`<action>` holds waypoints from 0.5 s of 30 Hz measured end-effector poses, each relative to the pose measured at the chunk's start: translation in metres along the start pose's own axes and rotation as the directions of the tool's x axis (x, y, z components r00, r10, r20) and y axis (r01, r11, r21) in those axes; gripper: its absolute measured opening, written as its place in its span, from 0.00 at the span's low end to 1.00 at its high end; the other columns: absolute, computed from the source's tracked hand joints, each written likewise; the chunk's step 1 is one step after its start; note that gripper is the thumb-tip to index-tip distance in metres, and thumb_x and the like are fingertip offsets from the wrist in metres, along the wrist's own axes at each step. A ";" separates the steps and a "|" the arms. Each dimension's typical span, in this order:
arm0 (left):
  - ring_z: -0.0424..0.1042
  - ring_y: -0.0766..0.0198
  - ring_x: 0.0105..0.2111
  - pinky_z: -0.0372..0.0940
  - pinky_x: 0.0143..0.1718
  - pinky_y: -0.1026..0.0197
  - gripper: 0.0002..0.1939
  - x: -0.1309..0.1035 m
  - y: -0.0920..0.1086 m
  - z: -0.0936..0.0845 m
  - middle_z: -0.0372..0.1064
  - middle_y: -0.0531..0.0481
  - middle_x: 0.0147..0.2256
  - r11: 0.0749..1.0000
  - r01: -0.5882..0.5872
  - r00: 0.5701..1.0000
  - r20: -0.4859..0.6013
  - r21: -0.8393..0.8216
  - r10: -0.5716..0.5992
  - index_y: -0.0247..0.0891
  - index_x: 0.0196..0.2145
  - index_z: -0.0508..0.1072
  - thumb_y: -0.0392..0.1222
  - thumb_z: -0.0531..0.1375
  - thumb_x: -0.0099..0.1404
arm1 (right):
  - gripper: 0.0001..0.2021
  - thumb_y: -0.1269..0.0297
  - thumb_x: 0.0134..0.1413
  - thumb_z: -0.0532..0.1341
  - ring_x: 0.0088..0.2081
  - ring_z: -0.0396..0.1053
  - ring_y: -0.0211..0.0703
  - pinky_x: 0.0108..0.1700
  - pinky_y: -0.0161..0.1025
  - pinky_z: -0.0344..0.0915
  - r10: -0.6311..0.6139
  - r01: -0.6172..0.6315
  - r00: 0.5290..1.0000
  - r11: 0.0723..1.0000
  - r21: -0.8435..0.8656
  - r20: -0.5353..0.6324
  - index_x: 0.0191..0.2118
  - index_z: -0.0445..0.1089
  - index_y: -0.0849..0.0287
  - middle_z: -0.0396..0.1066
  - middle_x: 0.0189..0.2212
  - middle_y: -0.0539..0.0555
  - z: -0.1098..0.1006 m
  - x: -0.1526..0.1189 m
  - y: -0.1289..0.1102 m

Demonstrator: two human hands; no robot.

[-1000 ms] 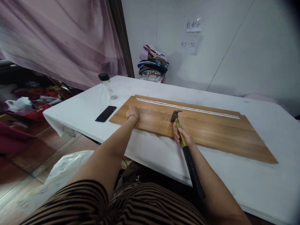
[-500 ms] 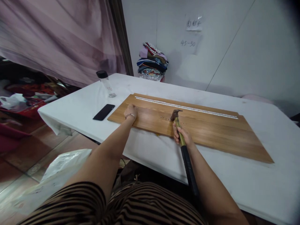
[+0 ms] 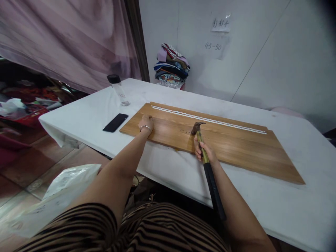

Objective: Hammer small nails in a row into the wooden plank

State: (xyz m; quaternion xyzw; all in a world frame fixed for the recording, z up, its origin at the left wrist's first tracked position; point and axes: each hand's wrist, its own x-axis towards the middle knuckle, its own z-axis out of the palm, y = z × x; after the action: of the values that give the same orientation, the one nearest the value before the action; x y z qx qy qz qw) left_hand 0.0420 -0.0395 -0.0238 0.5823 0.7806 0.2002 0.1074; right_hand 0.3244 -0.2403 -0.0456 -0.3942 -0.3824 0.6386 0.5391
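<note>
With my right hand (image 3: 205,152) I grip a claw hammer (image 3: 210,174), its brown metal head over the middle of the wooden board (image 3: 244,150); my left hand (image 3: 146,122) looks bunched on the board's left end, whether closed on anything I cannot tell. A careless tilt of the hammer could knock the small nails (image 3: 186,132) at the board's middle or dent its surface: flat, smooth, wood-grained, with a straight white measuring strip (image 3: 210,119) along its far edge.
</note>
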 end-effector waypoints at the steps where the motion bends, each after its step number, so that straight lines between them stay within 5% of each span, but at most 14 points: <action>1: 0.75 0.52 0.50 0.68 0.50 0.55 0.17 0.000 0.000 0.000 0.74 0.41 0.53 1.000 -0.010 1.000 -0.005 -0.003 0.010 0.45 0.51 0.77 0.43 0.54 0.70 | 0.25 0.48 0.50 0.66 0.14 0.59 0.37 0.14 0.34 0.53 -0.001 0.001 1.000 1.000 -0.001 0.000 0.50 0.64 0.54 0.60 0.17 0.40 0.000 0.000 0.000; 15: 0.75 0.51 0.52 0.68 0.52 0.53 0.13 -0.004 0.002 -0.004 0.77 0.43 0.52 0.997 0.023 1.000 0.007 -0.078 -0.022 0.42 0.48 0.76 0.41 0.56 0.68 | 0.25 0.49 0.52 0.65 0.15 0.60 0.36 0.15 0.33 0.54 -0.018 0.018 1.000 1.000 -0.004 -0.005 0.52 0.62 0.55 0.60 0.18 0.39 0.000 -0.001 -0.002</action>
State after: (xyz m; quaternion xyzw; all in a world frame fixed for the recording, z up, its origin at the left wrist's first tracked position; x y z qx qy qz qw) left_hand 0.0436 -0.0436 -0.0198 0.5695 0.7783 0.2275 0.1347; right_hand 0.3255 -0.2412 -0.0442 -0.3934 -0.3855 0.6320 0.5451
